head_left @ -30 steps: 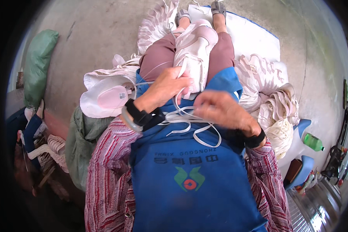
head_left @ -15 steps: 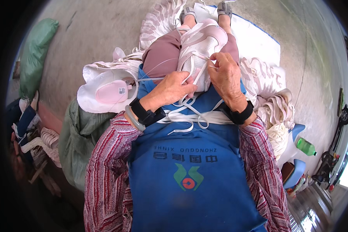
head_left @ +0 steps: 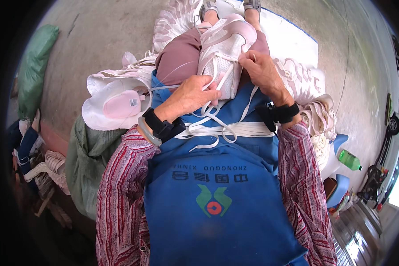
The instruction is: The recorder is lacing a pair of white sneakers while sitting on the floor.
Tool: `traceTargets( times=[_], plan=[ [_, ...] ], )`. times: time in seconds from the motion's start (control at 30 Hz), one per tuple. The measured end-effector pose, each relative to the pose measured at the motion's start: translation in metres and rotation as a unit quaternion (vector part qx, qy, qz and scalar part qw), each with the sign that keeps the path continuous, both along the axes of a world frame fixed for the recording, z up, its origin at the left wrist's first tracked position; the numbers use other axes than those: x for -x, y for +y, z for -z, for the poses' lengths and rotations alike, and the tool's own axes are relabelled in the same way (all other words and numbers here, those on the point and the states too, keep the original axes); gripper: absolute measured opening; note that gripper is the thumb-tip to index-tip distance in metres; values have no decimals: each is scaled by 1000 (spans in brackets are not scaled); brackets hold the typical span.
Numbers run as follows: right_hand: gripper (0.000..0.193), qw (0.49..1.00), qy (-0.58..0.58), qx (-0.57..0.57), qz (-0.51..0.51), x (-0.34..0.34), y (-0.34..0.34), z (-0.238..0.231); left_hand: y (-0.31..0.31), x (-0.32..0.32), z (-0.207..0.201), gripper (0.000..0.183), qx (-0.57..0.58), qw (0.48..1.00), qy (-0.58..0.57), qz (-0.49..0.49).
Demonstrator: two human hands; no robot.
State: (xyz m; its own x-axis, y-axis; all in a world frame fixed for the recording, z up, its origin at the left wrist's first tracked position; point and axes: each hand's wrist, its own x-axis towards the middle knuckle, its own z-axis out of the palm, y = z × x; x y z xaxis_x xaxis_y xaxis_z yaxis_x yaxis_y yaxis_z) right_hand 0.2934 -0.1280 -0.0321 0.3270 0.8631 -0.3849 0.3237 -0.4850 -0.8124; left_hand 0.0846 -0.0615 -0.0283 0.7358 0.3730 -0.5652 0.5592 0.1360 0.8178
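A white and pale pink mesh shoe upper lies lengthwise across my lap. My left hand is closed at its near left side, thumb and fingers pinching a white shoelace. That lace hangs in loops over my blue apron. At the upper's right edge, my right hand pinches a lace end between thumb and index finger, close to the eyelet row. A flat bundle of white laces runs across my waist. By my left thigh rests another upper, pink tongue facing up.
Rows of stacked uppers lie beyond my left leg and by my right leg. Green sacks stand on the left. A green bottle and blue chair are at the right. White sheeting covers floor ahead.
My right hand has drawn slightly up and outward along the upper's right edge, its palm turning down. The left hand keeps its pinch. The view has shifted slightly.
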Motion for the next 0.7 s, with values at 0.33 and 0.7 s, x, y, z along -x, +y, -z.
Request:
traceTargets(
  times=[0.33,0.7],
  plan=[
    [16,973,-175,-148,25,31,-6,1,-2,1,0,24,-13,1000,2,9],
    [23,989,-132,-62,23,14,-10,7,19,24,-34,14,-37,999,-6,29]
  ],
)
